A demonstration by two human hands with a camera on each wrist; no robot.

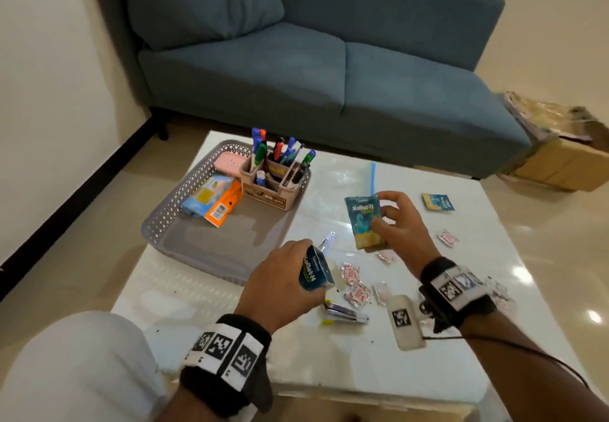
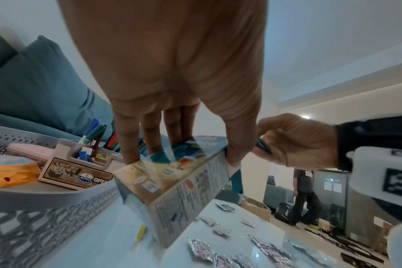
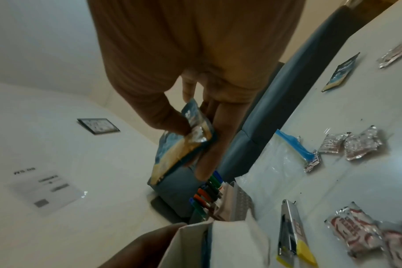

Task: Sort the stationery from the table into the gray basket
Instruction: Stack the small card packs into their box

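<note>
Your left hand (image 1: 283,278) gripping a blue carton (image 1: 314,273), right hand (image 1: 400,224) pinching a sachet (image 1: 362,220), foil packets (image 1: 357,293) and stapler (image 1: 344,316) littering the tabletop (image 1: 428,365) beside the gray basket (image 1: 171,210)

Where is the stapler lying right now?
In the head view the stapler lies on the white table near its front edge, just below the left hand, beside the red-and-white sachets, outside the gray basket.

"JOYO" and "OPEL" are printed on the label of the beige pen holder (image 2: 77,174) standing in the far right part of the gray basket (image 1: 171,210). A barcode is carried by the orange box (image 1: 222,207) lying to its left. The wording on the teal packets is too blurred to be read.
</note>
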